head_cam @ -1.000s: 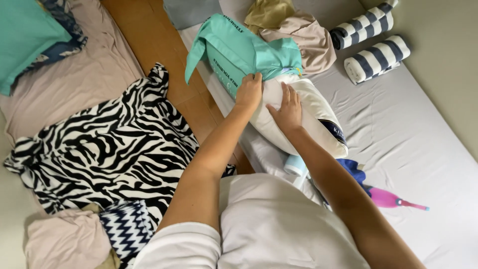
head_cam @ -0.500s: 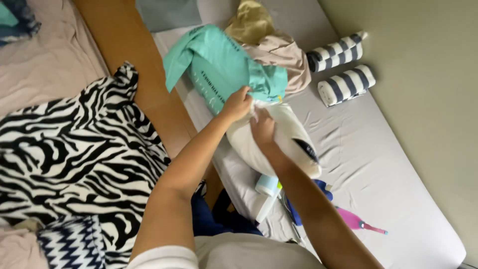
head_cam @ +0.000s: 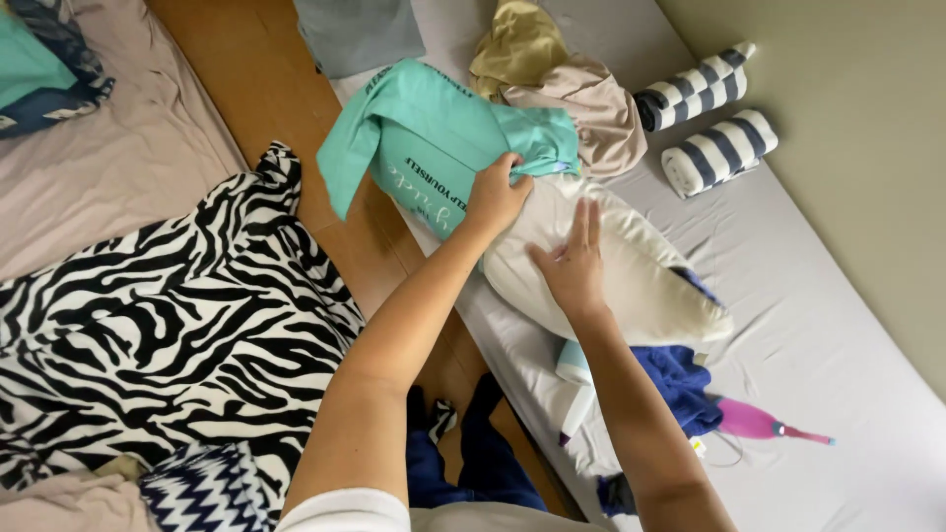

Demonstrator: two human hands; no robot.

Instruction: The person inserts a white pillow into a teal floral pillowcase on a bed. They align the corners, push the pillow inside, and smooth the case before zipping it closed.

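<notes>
My left hand [head_cam: 496,195] pinches the teal shirt [head_cam: 434,148] where it lies on the mattress [head_cam: 838,325], its edge over the cream pillow [head_cam: 631,271]. My right hand [head_cam: 572,261] rests flat on that pillow, fingers spread, forearm extended.

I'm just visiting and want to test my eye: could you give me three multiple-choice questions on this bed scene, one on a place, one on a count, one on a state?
1. Where does the right hand rest?
A. on the cream pillow
B. on the zebra blanket
C. on the wall

2. How many striped rolls lie near the wall?
A. one
B. two
C. four

3. What is the left hand doing?
A. hanging free
B. pinching the teal shirt
C. holding a cup

Answers: 1 A, palm flat on it; 2 B, two side by side; 3 B, fingers closed on its edge.
</notes>
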